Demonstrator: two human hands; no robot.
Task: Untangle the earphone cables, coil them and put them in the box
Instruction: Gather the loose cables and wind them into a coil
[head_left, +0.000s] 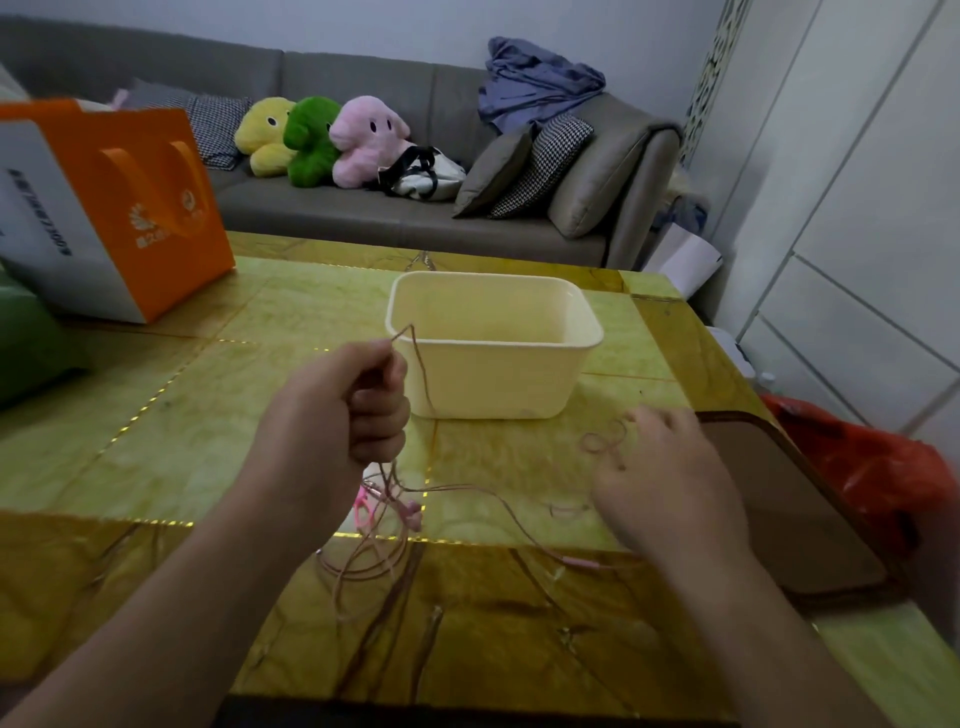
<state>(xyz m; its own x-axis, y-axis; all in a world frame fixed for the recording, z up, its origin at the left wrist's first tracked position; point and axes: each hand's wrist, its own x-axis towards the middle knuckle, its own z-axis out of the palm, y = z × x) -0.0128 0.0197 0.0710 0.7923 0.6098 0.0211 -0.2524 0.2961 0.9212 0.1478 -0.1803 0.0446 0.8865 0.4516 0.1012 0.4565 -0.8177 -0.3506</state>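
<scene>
A thin pink earphone cable (395, 525) hangs in loose loops from my left hand (358, 405), which grips it in a fist just left of the cream plastic box (519, 384). A loop of it rises above the fist against the box wall. Pink earbuds (410, 512) and a plug (584, 561) lie on the table under my hands. My right hand (670, 483) hovers front right of the box, and a small looped knot of cable (605, 441) hangs at its fingertips. Nothing is visible inside the box.
The green and gold table (208, 441) carries an orange paper bag (119, 218) at the far left. A dark brown board (800, 509) lies at the right edge beside a red plastic bag (872, 467). A grey sofa (395, 218) with plush toys stands behind.
</scene>
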